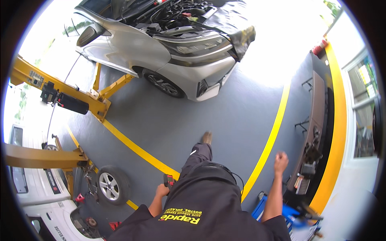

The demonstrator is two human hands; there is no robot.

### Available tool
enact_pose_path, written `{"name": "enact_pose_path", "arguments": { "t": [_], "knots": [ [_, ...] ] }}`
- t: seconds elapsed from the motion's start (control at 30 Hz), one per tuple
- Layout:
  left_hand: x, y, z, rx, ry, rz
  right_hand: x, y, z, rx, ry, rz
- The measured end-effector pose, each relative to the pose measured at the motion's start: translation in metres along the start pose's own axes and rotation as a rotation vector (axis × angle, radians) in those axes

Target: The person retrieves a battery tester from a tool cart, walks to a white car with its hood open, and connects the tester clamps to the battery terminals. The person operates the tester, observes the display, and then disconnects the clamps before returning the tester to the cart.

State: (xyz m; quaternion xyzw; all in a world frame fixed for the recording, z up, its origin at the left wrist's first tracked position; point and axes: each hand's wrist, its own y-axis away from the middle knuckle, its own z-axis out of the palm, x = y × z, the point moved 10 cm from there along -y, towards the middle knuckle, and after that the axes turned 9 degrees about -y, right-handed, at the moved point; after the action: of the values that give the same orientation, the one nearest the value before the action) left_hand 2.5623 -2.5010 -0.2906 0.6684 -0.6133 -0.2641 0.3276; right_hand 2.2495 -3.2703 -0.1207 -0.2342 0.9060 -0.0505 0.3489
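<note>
A person in a dark work shirt is standing on a grey workshop floor, one boot point(207, 137) showing ahead, facing a silver car point(157, 54). The left hand point(161, 190) is gripping a red-and-black handheld device point(169, 179) low beside the hip, its upper end projecting past the fingers, probably to keep it secure and clear of the body; its exact kind is staying unclear. The right hand point(281, 161) is hanging free, well out to the side, fingers curling into a loose fist with nothing visible inside, perhaps for balance. Ahead, the engine bay point(173, 20) is lying exposed, while a dark cover point(237, 28) is draping over the car's front, presumably guarding its paint. A yellow lift arm point(118, 85) is reaching toward the car's side behind the front wheel, likely positioned for support. To the left, a loose wheel point(109, 186) is sitting beside a white vehicle point(44, 195); to the right, a blue tool cart point(289, 215) is standing near the right forearm, seemingly for easy access.
</note>
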Motion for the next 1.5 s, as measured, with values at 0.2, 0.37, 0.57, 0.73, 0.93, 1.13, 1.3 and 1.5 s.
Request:
{"name": "enact_pose_path", "arguments": {
  "t": [0.2, 0.37, 0.57, 0.73, 0.93, 1.13, 1.3, 1.5],
  "knots": [
    [0.127, -0.062, 0.026, 0.022, 0.534, -0.063, -0.298, -0.349, 0.159, -0.146, -0.276, -0.337],
    [0.260, -0.090, -0.037, 0.168, 0.708, -0.269, -0.550, -0.460, 0.321, -0.488, -0.318, -0.641],
    [0.422, -0.091, -0.100, 0.249, 1.239, -0.268, -0.737, -0.553, 0.485, -0.672, -0.338, -0.991],
    [0.513, -0.074, -0.075, 0.335, 1.398, -0.518, -0.803, -0.571, 0.638, -0.605, -0.077, -1.406],
    [0.659, 0.019, 0.009, 0.420, 1.599, -0.838, -0.818, -0.553, 0.713, -0.901, 0.059, -1.533],
    [0.811, 0.087, 0.052, 0.167, 1.389, -1.181, -0.818, -0.680, 0.569, -1.015, -0.345, -1.246],
    [0.862, 0.083, 0.072, -0.021, 1.275, -1.135, -0.670, -0.781, 0.579, -1.294, 0.192, -1.128],
    [0.890, 0.064, -0.016, 0.275, 1.586, -1.134, -0.762, -0.694, 0.599, -1.322, -0.293, -1.307]
  ]
}}
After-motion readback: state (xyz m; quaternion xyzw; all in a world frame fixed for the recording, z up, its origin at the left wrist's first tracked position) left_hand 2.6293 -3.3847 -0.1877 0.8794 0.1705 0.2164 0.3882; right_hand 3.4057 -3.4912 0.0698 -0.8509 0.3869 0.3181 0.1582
